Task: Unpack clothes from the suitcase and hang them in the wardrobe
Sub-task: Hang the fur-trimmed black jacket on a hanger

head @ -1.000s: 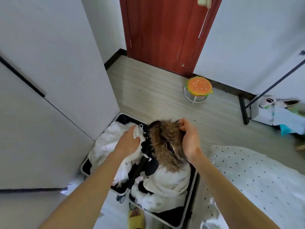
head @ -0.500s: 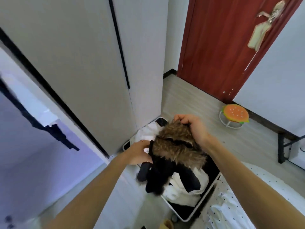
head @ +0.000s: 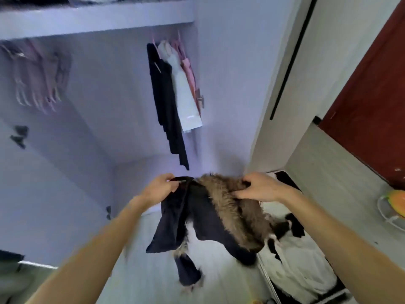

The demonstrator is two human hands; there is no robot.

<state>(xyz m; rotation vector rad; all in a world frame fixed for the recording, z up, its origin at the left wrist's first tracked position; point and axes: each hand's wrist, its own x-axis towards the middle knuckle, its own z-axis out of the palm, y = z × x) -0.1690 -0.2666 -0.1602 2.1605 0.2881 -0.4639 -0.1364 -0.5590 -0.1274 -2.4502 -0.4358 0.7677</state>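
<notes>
Your left hand (head: 160,188) grips the black edge of the coat (head: 206,218), fingers curled round the cloth. Your right hand (head: 260,188) is dug into the fur trim (head: 228,195), knuckles up, thumb tucked under. The hands are apart and about level, and the coat's top edge spans the gap between them. The rest sags below, one sleeve (head: 188,273) dangling lowest. Both forearms reach in from the bottom corners.

Straight past your hands, the wardrobe (head: 98,20) stands open. A black garment (head: 166,102), a white garment (head: 186,95) and pink ones (head: 190,70) hang bunched at its right end, above the coat. Blurred hangers (head: 37,84) cluster at the left.

Under your right forearm the suitcase (head: 285,178) lies open on the floor, white clothes (head: 306,260) inside, and the coat hides part of it. A red door (head: 372,95) and a stool (head: 394,205) sit far right.
</notes>
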